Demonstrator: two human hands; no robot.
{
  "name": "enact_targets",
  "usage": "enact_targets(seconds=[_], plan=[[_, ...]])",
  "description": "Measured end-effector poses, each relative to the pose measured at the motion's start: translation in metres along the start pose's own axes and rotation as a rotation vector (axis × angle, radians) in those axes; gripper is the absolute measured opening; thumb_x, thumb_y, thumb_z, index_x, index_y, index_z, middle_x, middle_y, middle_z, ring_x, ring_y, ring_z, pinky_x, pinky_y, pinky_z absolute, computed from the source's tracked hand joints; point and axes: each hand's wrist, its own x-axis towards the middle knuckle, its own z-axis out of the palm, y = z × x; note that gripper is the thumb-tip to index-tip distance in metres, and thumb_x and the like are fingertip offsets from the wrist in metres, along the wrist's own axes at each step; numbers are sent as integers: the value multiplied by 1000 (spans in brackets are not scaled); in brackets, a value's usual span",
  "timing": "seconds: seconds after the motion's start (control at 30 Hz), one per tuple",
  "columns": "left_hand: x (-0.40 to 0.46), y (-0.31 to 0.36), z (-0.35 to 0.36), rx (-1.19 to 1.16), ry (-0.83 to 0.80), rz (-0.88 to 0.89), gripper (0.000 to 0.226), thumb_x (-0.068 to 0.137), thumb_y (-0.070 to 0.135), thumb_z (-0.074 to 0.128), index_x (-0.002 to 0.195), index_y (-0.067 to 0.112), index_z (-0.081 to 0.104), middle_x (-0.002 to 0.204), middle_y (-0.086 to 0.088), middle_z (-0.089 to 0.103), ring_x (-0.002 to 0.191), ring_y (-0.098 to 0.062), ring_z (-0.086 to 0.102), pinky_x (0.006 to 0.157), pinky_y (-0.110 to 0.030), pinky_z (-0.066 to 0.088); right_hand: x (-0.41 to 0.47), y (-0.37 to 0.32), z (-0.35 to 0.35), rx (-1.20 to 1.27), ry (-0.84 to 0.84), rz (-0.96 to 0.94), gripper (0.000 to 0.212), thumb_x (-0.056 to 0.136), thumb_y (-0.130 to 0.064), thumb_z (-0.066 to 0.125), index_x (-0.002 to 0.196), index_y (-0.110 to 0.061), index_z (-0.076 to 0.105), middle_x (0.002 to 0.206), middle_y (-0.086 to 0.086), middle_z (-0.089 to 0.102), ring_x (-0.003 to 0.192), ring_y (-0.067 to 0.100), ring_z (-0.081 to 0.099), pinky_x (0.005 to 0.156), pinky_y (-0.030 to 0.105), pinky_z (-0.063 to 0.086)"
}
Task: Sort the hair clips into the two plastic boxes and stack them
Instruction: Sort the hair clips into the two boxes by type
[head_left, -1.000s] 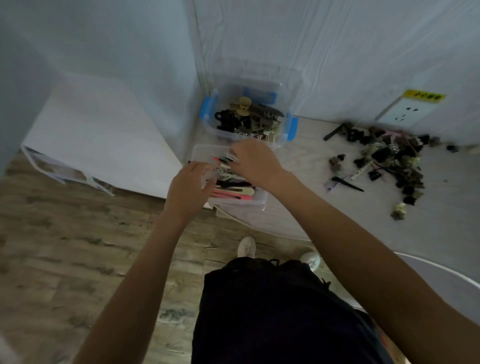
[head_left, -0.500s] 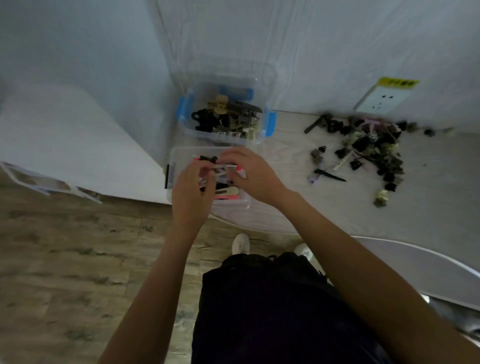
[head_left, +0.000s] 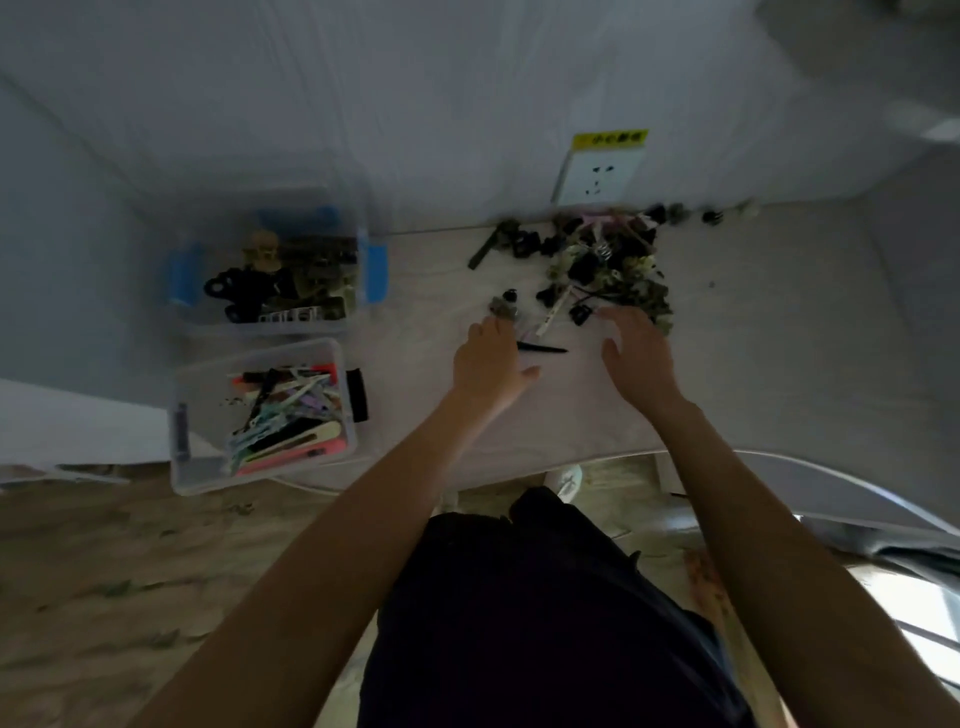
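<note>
Dark mixed hair clips (head_left: 602, 260) heaped on table; left hand (head_left: 488, 358), right hand (head_left: 636, 353) spread, empty

The loose hair clips (head_left: 605, 260) lie in a dark, mixed heap on my counter near the wall, a few stragglers strewn toward me, one long black clip (head_left: 543, 348) flat on its own. The near clear box (head_left: 260, 415) sits open at the counter's front left, holding long flat clips in pink, white and pastel. Just behind it, the box with blue latches (head_left: 275, 270) holds dark and tan claw clips.
</note>
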Motion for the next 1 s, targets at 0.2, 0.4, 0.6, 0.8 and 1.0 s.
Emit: enact_targets(seconds=[0.2,0.4,0.6,0.8,1.0], plan=[[22,16,12,-51,81,4,53,85,30,61,128,10,39,128,-14,46,117,-29,42,88,-37,43,45,3,-4,-222,-79,-117,35,89,-2,46,124,-7,49,127,18,45,112,36,47,84,43,46],[13,3,12,-54,47,-106,25,91,21,52,114,10,52,111,-12,57,103,-28,52,80,-37,42,54,7,-5,-282,-83,-151,31,91,-4,48,122,-5,46,122,19,51,105,35,53,80,40,46],[4,1,14,1,11,-164,23,95,10,40,115,1,48,116,-17,51,100,-29,53,81,-33,42,46,16,-5,-228,-84,-163,37,95,-10,44,131,-1,41,114,25,57,101,37,54,76,39,46],[1,3,10,-146,121,-147,24,98,12,37,116,-1,46,108,-20,49,80,-30,54,63,-28,34,37,19,-17,-105,-109,-117,25,83,-6,51,108,-5,59,114,15,57,106,33,52,80,36,44],[38,42,6,-242,65,-125,28,99,22,35,117,3,44,99,-18,59,84,-32,59,65,-38,42,38,23,-34,-266,-80,-121,32,85,-13,50,117,-10,53,117,13,56,111,30,48,84,38,43]])
